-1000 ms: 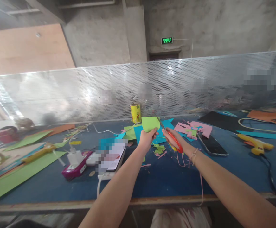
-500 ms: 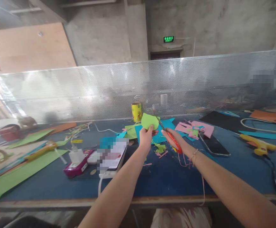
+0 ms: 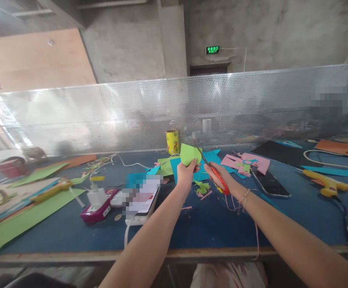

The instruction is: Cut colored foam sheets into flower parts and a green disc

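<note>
Our arms [image 3: 154, 230] stretch over the worktop [image 3: 209, 234]; our left grip [image 3: 186, 174] pinches green paper [image 3: 189, 153], our right grip [image 3: 231, 180] wraps red-handled scissors [image 3: 222, 182] pointing far left.

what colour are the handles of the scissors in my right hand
Mostly red; the scissor handles show best in the head view.

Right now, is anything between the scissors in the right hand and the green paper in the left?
Nothing visible is. The scissors in the right hand point toward the right edge of the green paper, held by the left hand. The yellow roll stands behind, to the left.
</note>
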{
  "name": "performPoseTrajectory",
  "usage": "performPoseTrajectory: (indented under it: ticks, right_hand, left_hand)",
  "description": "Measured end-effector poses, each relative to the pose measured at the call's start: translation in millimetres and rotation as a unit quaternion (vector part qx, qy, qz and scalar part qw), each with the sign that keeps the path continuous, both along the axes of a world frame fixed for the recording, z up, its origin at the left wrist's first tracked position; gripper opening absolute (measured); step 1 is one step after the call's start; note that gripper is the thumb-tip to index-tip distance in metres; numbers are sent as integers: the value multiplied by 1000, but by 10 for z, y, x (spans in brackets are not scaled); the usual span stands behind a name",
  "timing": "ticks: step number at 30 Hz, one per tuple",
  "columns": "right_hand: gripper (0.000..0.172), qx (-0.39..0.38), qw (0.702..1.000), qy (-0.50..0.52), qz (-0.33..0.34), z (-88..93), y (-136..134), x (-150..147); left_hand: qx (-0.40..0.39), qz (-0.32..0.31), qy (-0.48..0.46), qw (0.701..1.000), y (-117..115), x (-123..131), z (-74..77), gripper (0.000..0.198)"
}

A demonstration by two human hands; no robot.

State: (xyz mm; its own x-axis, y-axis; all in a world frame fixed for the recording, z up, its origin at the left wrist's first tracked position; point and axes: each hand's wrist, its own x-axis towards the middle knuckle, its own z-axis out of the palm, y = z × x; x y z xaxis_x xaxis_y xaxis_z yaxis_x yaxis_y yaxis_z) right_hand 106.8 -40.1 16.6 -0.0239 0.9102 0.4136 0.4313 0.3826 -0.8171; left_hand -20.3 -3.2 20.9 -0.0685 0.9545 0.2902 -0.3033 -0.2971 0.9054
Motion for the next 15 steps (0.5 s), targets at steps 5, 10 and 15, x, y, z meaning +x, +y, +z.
performPoseTrajectory:
  ticks: [5, 10, 15]
  right_hand:
    - [42, -3, 1000, -2, 18, -20, 8, 57]
    - [38, 0, 1000, -27, 6, -20, 42, 85]
    - [32, 22, 999, -32, -16, 31, 27, 61]
  left_hand:
    - [4, -22, 39, 999, -29, 5, 5, 19]
    - [13, -23, 41, 999, -24, 2, 0, 18]
    - [3, -12, 16, 1000, -24, 5, 5, 20]
